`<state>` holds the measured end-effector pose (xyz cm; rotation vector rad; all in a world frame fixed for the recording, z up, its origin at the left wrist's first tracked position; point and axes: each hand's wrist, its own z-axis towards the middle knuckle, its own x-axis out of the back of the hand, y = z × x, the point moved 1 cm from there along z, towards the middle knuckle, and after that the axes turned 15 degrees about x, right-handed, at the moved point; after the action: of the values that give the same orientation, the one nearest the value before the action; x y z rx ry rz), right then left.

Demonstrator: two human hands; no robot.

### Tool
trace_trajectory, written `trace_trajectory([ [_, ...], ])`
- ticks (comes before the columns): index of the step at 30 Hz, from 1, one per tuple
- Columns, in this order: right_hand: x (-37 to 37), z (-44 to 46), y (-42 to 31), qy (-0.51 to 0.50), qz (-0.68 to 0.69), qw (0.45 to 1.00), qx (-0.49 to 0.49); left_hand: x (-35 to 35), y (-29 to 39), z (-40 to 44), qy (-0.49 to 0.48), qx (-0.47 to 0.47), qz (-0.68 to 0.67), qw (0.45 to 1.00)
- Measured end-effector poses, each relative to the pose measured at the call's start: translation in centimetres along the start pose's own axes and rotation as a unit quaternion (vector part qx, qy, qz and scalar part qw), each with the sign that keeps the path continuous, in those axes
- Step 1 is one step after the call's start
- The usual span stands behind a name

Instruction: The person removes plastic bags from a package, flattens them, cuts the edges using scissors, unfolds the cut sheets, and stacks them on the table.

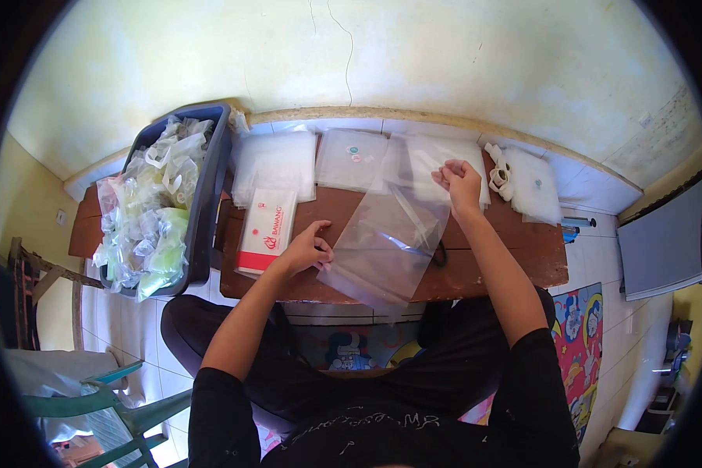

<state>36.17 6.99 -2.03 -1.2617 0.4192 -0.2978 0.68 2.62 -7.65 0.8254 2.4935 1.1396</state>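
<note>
Black shirt (382, 444) is showing nearest. Leftmost, crinkled plastic (164, 179) is filling a rigid bin (224, 148); a printed, boxy pack (270, 226) is lying beside the left hand (298, 253), which is touching a thin, glossy sheet (386, 246) over the table (515, 253). Handling seems unfinished: flat stacks (275, 160) are lying behind. The right hand (462, 189) is hovering, half-curled, by the sheet; neither grip is clear.

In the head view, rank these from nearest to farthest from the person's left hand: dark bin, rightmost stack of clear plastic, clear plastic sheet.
From the left hand:
1. Clear plastic sheet: nearest, its edge right by the fingers, extending to the right.
2. Dark bin: off to the left.
3. Rightmost stack of clear plastic: farthest, well to the right.
</note>
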Motion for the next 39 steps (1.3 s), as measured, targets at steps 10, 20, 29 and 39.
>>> trace_trajectory([
  [10,-4.8,-5.7,-5.3,-0.283,-0.131,0.908,0.28,2.3,-1.5,3.4,0.241,-0.121,-0.02,0.963],
  [20,-5.7,-14.7,0.5,-0.562,-0.187,0.669,0.449,2.0,-1.0,1.9,0.204,-0.045,-0.154,0.966],
  [29,-4.8,-14.6,-1.0,-0.614,-0.203,0.667,0.37,2.4,-0.9,2.2,0.229,-0.064,-0.105,0.966],
  [39,-3.3,-8.2,-3.6,-0.528,-0.282,0.749,0.285,2.6,-1.4,2.3,0.24,-0.046,-0.07,0.967],
])
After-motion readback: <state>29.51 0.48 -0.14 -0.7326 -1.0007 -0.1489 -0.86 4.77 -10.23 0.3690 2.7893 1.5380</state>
